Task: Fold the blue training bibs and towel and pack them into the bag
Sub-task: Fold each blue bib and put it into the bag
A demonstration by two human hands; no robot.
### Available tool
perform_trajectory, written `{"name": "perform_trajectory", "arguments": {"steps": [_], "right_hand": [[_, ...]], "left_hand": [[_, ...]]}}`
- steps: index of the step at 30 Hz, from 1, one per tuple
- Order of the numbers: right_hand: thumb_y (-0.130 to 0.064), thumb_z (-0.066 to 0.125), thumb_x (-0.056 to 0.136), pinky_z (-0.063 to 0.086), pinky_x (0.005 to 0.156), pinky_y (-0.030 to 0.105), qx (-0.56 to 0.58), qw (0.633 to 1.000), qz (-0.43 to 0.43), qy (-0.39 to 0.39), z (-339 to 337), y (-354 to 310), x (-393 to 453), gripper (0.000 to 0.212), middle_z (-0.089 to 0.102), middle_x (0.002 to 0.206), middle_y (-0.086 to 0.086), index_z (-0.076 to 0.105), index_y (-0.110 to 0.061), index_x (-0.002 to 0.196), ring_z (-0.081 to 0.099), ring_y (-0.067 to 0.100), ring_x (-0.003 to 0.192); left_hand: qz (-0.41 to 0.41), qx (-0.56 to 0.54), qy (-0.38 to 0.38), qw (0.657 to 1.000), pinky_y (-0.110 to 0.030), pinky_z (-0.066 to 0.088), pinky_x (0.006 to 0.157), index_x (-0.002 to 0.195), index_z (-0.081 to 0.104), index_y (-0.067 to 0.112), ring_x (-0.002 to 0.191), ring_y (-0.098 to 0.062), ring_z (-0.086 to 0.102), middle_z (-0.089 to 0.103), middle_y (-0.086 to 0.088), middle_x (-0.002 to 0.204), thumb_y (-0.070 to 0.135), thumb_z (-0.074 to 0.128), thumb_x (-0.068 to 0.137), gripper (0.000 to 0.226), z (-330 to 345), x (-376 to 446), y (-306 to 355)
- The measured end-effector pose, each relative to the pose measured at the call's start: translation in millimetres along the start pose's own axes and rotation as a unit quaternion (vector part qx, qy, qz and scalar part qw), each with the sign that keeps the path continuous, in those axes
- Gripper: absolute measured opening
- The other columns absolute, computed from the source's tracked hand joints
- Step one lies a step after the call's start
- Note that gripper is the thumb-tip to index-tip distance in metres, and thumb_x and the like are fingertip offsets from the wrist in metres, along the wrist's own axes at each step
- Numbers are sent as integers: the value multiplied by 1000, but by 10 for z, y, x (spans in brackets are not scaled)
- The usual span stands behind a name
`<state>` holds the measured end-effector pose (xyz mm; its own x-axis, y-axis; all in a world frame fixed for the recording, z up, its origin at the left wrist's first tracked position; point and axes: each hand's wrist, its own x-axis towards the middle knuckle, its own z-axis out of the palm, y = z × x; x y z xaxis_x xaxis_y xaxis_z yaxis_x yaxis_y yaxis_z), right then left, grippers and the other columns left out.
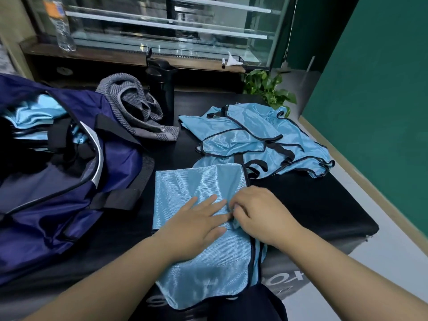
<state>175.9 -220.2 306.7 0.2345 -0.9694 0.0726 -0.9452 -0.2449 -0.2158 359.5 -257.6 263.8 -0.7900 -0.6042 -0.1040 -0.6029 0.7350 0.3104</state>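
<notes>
The navy bag (pixel 58 163) gapes at left, bibs already inside. The bib (pixel 199 218) being folded lies flat on the black table (pixel 324 212): light, limp, slippery, best taken at its bound edge. The left hand (pixel 196 225) presses it, fingers spread; the right hand (pixel 261 212) pinches a fold. White lettering below seems unreadable.

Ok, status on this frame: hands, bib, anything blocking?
Left hand flat on the bib. Right hand pinching its fabric. Bag open, bibs inside; more bibs and towel waiting. Nothing blocking.
</notes>
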Motion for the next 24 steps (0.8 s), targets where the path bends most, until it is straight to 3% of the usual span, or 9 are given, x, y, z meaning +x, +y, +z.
{"name": "perform_trajectory", "arguments": {"steps": [4,6,8,10,13,16,19,24], "right_hand": [[-31,44,98,33,64,32,0,997,73,-8,38,5,246,33,54,76,3,50,-12,71,49,20,75],[-26,47,97,38,68,32,22,996,85,21,-9,-12,416,24,59,87,7,55,-10,81,53,23,83],[-19,50,94,36,80,32,-35,997,54,39,-62,7,605,15,55,108,6,57,-11,104,47,24,104],[-14,52,91,32,95,35,-103,993,51,-11,-145,56,798,35,48,126,3,48,-16,126,38,24,120],[-16,55,88,26,108,42,-93,979,120,-135,-281,124,1019,50,50,133,4,41,-20,135,42,25,126],[-26,68,83,43,97,35,-79,967,133,-200,-371,197,1127,50,58,127,5,52,-17,130,54,26,116],[-31,73,82,44,94,32,-62,958,134,-244,-507,299,1127,54,57,128,3,53,-17,130,55,23,114],[-36,74,81,38,86,29,-18,963,147,-226,-486,557,993,53,54,124,0,52,-18,126,52,19,110]], "left_hand": [[-36,-223,65,972,-15,-4,112,144,37,29,141,3,-4,14,18,153,29,34,103,41,-136,51,-104],[-82,-194,124,970,-14,4,112,140,44,19,144,-7,11,28,6,153,19,40,101,39,-258,96,-270],[-135,-75,149,977,-25,17,113,139,45,16,140,-19,27,38,-3,147,13,42,99,40,-394,154,-501],[-198,13,134,971,-34,27,110,141,40,19,134,-24,35,41,-4,144,16,43,98,43,-536,205,-714],[-259,29,62,963,-39,35,105,139,42,20,128,-27,41,46,-6,137,28,54,95,47,-680,289,-957],[-249,-2,20,968,-37,41,97,110,55,23,106,-23,51,51,-1,107,31,66,87,27,-741,365,-1104],[-243,-15,-8,970,-37,43,92,88,46,29,92,-20,48,52,2,98,30,69,85,23,-753,420,-1171],[-265,-34,-29,963,-36,37,97,92,43,30,99,-21,40,41,6,91,31,62,89,18,-669,430,-1223]]}}
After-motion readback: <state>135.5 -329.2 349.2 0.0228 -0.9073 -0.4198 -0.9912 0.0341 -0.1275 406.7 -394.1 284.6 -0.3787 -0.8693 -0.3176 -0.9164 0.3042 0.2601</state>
